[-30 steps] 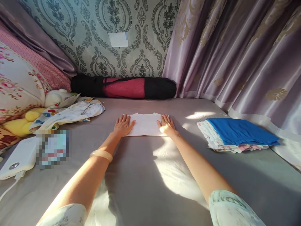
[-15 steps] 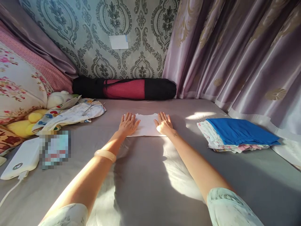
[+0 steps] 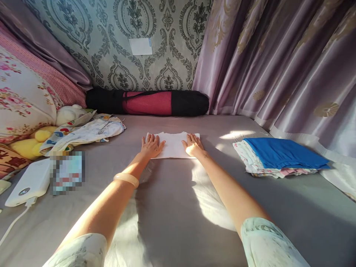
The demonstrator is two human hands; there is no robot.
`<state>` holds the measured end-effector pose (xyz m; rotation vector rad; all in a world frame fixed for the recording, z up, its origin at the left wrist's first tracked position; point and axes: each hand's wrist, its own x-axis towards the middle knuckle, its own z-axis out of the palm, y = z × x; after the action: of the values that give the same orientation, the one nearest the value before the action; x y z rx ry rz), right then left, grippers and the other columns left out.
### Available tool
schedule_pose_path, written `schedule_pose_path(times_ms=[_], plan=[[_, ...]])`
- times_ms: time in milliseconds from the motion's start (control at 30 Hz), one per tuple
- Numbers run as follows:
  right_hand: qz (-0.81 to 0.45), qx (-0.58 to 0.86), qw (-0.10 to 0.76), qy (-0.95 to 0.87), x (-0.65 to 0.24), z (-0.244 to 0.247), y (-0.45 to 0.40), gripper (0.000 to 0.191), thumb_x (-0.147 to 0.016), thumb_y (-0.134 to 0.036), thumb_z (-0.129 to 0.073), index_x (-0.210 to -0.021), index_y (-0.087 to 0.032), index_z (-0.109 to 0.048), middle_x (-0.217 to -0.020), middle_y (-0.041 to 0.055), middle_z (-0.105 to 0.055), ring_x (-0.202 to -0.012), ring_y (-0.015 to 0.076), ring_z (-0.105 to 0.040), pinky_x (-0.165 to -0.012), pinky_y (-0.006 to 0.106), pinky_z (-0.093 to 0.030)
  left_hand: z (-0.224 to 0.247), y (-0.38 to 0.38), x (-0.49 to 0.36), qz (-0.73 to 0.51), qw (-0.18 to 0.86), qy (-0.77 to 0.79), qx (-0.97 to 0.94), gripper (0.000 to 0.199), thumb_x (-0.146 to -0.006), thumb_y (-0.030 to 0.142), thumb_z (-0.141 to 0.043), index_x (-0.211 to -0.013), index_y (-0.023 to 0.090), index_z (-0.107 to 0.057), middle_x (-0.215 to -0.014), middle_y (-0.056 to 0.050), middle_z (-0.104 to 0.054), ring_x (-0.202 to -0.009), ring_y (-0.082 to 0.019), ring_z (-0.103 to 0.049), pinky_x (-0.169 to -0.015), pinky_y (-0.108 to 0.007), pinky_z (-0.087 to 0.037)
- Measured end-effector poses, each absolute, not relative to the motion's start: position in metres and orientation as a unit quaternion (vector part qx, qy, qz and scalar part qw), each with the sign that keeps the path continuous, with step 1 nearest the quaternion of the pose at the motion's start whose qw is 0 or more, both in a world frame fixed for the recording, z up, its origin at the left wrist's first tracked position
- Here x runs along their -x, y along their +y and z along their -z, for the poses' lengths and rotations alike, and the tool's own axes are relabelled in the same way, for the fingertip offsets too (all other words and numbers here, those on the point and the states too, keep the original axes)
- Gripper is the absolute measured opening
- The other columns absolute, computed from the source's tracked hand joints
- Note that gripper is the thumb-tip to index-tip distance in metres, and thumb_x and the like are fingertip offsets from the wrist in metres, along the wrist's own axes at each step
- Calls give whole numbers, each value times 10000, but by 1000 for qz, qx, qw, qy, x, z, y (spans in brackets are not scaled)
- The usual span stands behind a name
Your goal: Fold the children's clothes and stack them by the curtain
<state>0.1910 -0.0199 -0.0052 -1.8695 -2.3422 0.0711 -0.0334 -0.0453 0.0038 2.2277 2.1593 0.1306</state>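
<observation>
Toward the bed's (image 3: 167, 207) far edge: white cloth (image 3: 174, 145), laid flat. Left hand (image 3: 151, 147) and right hand (image 3: 194, 145) palm-down on opposite ends, fingers slightly spread, presumably keeping it smooth. Folded stack (image 3: 286, 154) near right edge, likely for elbow room.

White cloth (image 3: 174, 145): matt. Curtain (image 3: 267, 63): glossy fabric. Bangle (image 3: 126, 179): smooth.

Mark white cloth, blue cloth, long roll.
White cloth (image 3: 174, 145), head view, middle of upper face
Blue cloth (image 3: 285, 154), head view, middle of upper face
Long roll (image 3: 151, 103), head view, red middle section
</observation>
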Motion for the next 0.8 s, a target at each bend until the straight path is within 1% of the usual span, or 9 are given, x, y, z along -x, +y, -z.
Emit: schedule_pose_path(times_ms=[67,167,333,533,633,733,800], plan=[[-20,617,76,-783,-185,0,-22,637,-1020,-411,-236,-1520,-24,-318,-1593,184,-285,-1482,285,-236,-1202,437,-163,-5,-44,27,-59,8,695,-716,692,-990,531,-171,-1486,98,-386,-1574,-196,-330,-1492,-342,-202,-1181,-591,-121],[-22,607,73,-791,-174,-1,-25,627,-1026,-406,-206,-1533,-49,-297,-1612,160,-247,-1498,265,-186,-1205,443,-130,-2,-44,17,-74,23,688,-721,686,-991,533,-172,-1505,122,-363,-1588,-164,-318,-1498,-309,-200,-1200,-563,-99],[-49,626,40,-778,-166,6,-26,618,-1028,-414,-173,-1543,-89,-281,-1641,111,-168,-1507,247,-149,-1198,441,-143,11,-46,11,-81,44,675,-732,655,-993,505,-231,-1504,115,-358,-1588,-170,-316,-1479,-325,-244,-1180,-571,-171],[-54,630,27,-774,-167,5,-25,625,-1026,-425,-165,-1551,-98,-255,-1646,99,-158,-1508,238,-138,-1199,435,-129,11,-46,13,-80,45,674,-733,646,-989,487,-258,-1501,108,-361,-1583,-180,-321,-1475,-330,-253,-1177,-566,-182],[-60,637,21,-768,-163,-1,-27,622,-1021,-412,-173,-1548,-93,-263,-1645,108,-160,-1508,245,-139,-1198,461,-124,7,-46,9,-66,50,680,-728,645,-987,482,-263,-1497,101,-361,-1585,-183,-315,-1479,-332,-243,-1176,-573,-185],[-52,627,44,-776,-154,-5,-29,604,-1012,-379,-200,-1527,-84,-312,-1632,130,-200,-1506,250,-147,-1200,490,-104,4,-46,1,-80,33,674,-734,618,-985,454,-280,-1485,105,-381,-1588,-183,-308,-1487,-322,-227,-1186,-568,-169],[-46,609,62,-789,-148,-6,-30,595,-1008,-366,-213,-1521,-88,-332,-1628,134,-215,-1507,250,-148,-1204,490,-97,4,-47,-4,-98,25,665,-740,598,-987,421,-276,-1479,102,-391,-1586,-178,-315,-1490,-309,-226,-1197,-547,-159]])
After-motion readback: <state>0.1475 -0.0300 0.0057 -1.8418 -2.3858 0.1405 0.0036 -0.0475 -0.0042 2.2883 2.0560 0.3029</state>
